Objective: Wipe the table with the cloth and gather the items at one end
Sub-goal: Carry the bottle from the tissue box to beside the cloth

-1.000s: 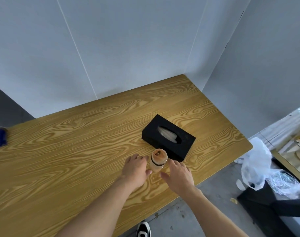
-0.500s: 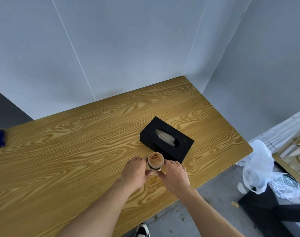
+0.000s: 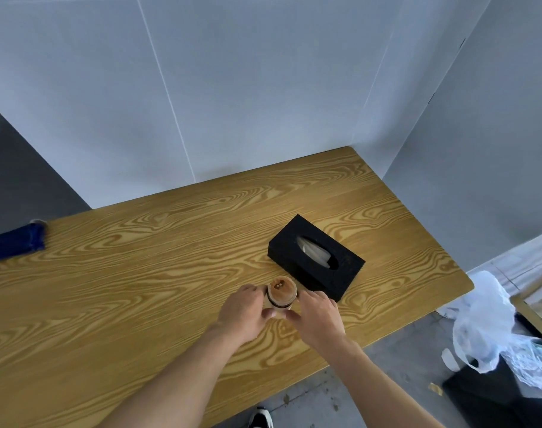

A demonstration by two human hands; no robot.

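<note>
Presently, left hand (image 3: 243, 313) and right hand (image 3: 317, 316) each grip the small jar (image 3: 281, 294) from opposite sides, steadying it beside the tissue box (image 3: 316, 261) on the desk (image 3: 140, 288).

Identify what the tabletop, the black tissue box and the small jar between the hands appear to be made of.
Tabletop: likely wood-grain laminate or veneer; bold regular grain, smooth low sheen. Black tissue box: matte, light-absorbing, possibly felt or flocked plastic; unclear. Small jar: tan body with a dark band, perhaps wood or bamboo; too small to confirm.
</note>
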